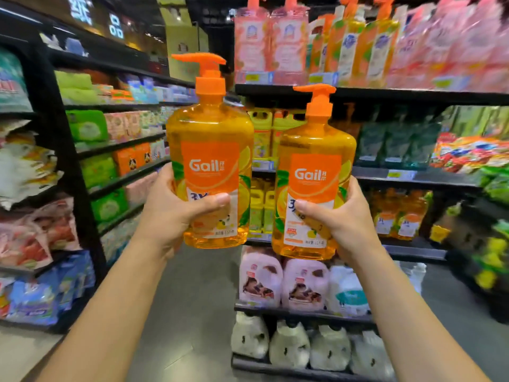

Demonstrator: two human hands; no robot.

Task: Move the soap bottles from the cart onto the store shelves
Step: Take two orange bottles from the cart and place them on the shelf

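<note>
Each grip, left hand (pixel 176 216) and right hand (pixel 341 219), clamps a full, heavy-looking, slick orange soap bottle (pixel 210 150) low on its body, pump well above.

A shop aisle: black shelves (pixel 358 92) stocked with packaged goods and price tags (pixel 400 175).

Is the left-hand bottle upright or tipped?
Upright: the left bottle has its orange pump on top and base down, left hand around its lower body.

Left hand (pixel 176 213) covers lower label of left soap bottle (pixel 210 150); right hand (pixel 340 216) hides part of right soap bottle (pixel 316 172) label. Shelf goods at far right (pixel 468 51) motion-blurred, text unreadable. Price tags (pixel 400 175) too small to read.
</note>
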